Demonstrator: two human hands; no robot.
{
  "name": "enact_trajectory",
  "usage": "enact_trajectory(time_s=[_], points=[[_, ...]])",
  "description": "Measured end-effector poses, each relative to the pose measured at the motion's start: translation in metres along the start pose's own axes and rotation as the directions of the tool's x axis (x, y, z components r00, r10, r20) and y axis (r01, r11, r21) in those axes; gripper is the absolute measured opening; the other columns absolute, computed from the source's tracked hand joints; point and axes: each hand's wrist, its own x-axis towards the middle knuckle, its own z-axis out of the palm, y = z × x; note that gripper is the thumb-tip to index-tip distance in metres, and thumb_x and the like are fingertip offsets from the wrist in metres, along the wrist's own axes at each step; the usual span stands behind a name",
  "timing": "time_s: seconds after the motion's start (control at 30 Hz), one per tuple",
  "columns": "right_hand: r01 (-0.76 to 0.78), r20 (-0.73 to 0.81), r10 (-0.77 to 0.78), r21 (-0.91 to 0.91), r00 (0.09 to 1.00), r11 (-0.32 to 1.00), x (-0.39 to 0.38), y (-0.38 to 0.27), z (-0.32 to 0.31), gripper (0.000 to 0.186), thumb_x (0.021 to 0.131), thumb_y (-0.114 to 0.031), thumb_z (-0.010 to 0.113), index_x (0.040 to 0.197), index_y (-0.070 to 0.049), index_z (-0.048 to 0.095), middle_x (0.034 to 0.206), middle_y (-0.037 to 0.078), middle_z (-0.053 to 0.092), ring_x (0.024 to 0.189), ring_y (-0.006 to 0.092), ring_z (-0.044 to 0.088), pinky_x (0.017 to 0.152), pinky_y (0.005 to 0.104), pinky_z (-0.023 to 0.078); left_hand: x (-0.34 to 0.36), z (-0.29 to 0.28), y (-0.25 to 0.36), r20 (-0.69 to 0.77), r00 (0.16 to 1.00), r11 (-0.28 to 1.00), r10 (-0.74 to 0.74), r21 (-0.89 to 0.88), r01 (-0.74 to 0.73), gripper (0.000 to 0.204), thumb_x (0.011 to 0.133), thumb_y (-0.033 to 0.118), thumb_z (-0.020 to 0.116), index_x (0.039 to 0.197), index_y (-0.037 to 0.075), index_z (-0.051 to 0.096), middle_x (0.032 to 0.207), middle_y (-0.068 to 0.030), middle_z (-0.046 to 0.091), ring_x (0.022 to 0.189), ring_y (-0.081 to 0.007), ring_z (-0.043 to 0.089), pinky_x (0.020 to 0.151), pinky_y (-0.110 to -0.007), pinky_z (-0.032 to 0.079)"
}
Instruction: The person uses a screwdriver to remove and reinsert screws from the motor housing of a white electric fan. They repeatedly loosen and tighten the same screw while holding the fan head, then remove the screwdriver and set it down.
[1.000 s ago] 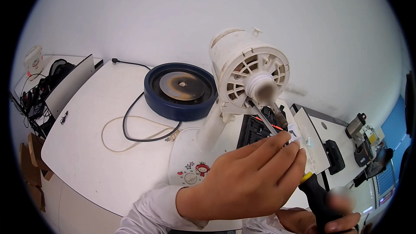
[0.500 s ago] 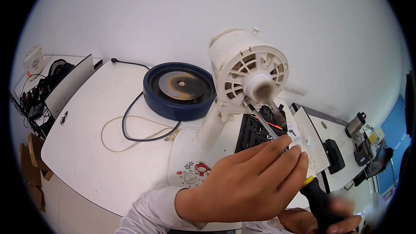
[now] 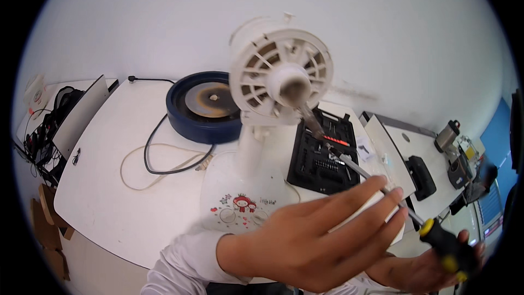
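Note:
A long screwdriver (image 3: pixel 413 216) with a black-and-yellow handle lies across both hands, its shaft pointing up and left. My left hand (image 3: pixel 316 235) has its fingertips pinched around the shaft. My right hand (image 3: pixel 428 270), lower right, is closed around the handle. Beyond the screwdriver's tip and apart from it stands a white electric fan (image 3: pixel 252 153) without blades or guard. Its slotted motor housing (image 3: pixel 256 84) faces me, with a blurred shaft sticking out of the round hub. The fan's base carries red cartoon figures and is partly covered by my left hand.
Behind the fan, a round dark-blue tub-like device (image 3: pixel 202 131) with a scorched metal plate sits on the white table (image 3: pixel 109 186). A black tool case (image 3: pixel 327 177) lies open at right. Cables (image 3: pixel 147 153) loop at left. Another desk (image 3: pixel 396 131) holds a flask (image 3: pixel 447 135).
The screwdriver's tip has come away from below the fan's hub and moved right and down with both hands. The whole view has shifted, so the fan appears further left.

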Motion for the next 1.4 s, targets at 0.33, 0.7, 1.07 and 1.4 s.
enact_trajectory(time_s=[0.33,0.7,1.07,1.4], points=[[-0.315,0.097,0.451,-0.587,0.887,0.746,0.022,0.056,-0.018,0.040,0.088,-0.022,0.052,0.120,0.001,0.045,0.107,0.020,0.057,0.093,0.0288,0.061,0.077,0.0333,0.053,-0.044,0.052,-0.030,0.571,0.713,0.912,-0.407,0.300,0.279,0.003,0.075,0.009,0.059,0.077,0.008,0.061,0.068,-0.0041,0.059,0.064,-0.0228,0.056,0.052,-0.033,0.043],[-0.430,0.156,0.772,-0.754,0.617,0.496,-0.006,0.163,-0.030,0.045,0.074,-0.036,0.066,0.107,-0.007,0.058,0.095,0.010,0.064,0.088,0.0169,0.062,0.080,0.0262,0.049,-0.135,0.111,-0.036,0.909,0.329,0.966,-0.256,0.251,0.060,0.019,0.073,0.012,0.062,0.087,0.001,0.056,0.087,-0.0082,0.056,0.084,-0.0230,0.055,0.065,-0.032,0.047],[-0.618,0.161,0.833,-0.600,0.530,0.509,-0.027,0.173,-0.007,0.026,0.077,-0.017,0.066,0.094,-0.001,0.054,0.077,0.006,0.059,0.069,0.0147,0.061,0.064,0.0273,0.053,-0.152,0.123,-0.047,0.922,0.302,0.967,-0.241,0.201,0.157,0.050,0.074,0.017,0.064,0.117,-0.001,0.045,0.116,-0.0115,0.049,0.104,-0.0263,0.051,0.084,-0.034,0.045],[-0.656,0.277,0.822,-0.498,0.498,0.566,-0.031,0.177,-0.017,0.027,0.077,-0.017,0.066,0.095,0.000,0.053,0.076,0.007,0.059,0.069,0.0148,0.060,0.065,0.0279,0.052,-0.155,0.131,-0.051,0.910,0.289,0.937,-0.298,0.221,0.270,0.052,0.077,0.017,0.061,0.122,0.001,0.041,0.116,-0.0127,0.048,0.104,-0.0277,0.050,0.083,-0.035,0.044]])
